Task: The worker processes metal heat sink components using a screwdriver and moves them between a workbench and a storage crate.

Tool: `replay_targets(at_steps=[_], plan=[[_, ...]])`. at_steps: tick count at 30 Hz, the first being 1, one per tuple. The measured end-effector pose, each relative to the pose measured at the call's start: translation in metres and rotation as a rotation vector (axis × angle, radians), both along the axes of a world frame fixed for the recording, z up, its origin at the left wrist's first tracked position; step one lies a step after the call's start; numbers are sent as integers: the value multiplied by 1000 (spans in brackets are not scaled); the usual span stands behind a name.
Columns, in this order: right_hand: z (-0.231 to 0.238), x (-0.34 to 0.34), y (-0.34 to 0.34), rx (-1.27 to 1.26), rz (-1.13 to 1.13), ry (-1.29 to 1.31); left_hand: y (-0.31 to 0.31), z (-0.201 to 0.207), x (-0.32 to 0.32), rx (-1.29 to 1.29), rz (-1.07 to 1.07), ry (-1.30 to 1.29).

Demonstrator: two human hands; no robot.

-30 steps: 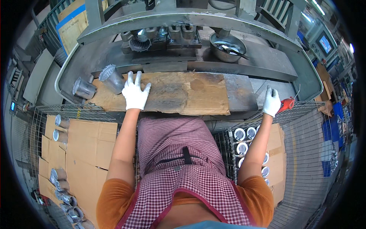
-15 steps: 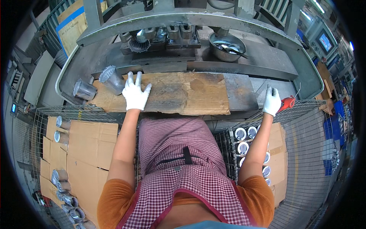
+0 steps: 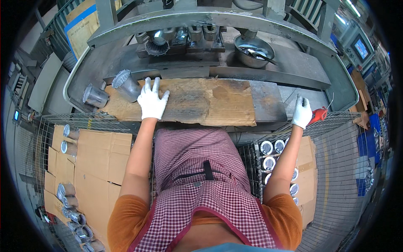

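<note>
My left hand [image 3: 153, 101], in a white glove, lies with fingers spread on the stained cardboard [image 3: 189, 101] covering the bench. Just left of it a grey metal cup-shaped part [image 3: 127, 86] with a ribbed rim leans on the cardboard. A second cup-shaped part [image 3: 96, 96] lies tilted farther left. My right hand [image 3: 302, 112], also gloved, is at the bench's right front edge, its visible fingers pointing forward and slightly apart. Nothing shows in it; its thumb and palm are hidden. Beside it is a red object [image 3: 319, 115], perhaps a handle, with a thin wire-like end.
Ahead stands a metal machine frame [image 3: 210, 17] with a fixture [image 3: 184, 47] and a steel bowl [image 3: 255, 52] holding a dark-handled tool. Wire baskets flank me: cups lie on cardboard [image 3: 98, 155] at left, and rows of round parts [image 3: 269, 163] stand at right.
The whole view has shifted slightly to the right. Both hands keep nearly the same places, the left still spread on the cardboard and the right beside the red object.
</note>
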State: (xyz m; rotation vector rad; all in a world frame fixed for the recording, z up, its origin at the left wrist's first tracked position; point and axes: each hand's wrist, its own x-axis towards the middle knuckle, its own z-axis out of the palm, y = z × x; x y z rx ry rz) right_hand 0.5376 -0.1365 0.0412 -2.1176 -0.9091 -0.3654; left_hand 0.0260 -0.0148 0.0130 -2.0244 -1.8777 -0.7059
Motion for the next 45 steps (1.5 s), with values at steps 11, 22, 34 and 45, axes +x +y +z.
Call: replay_targets(at_steps=[11, 22, 34, 45], plan=[[5, -7, -1, -11, -9, -6, 4, -6, -3, -89, -42, -30], [2, -1, 0, -30, -23, 4, 5, -6, -9, -318, -81, -33], [0, 2, 0, 0, -10, -38, 5, -9, -7, -204, -102, -49], [-3, 6, 1, -12, 4, -9, -2, 0, -2, 42, 1, -56]])
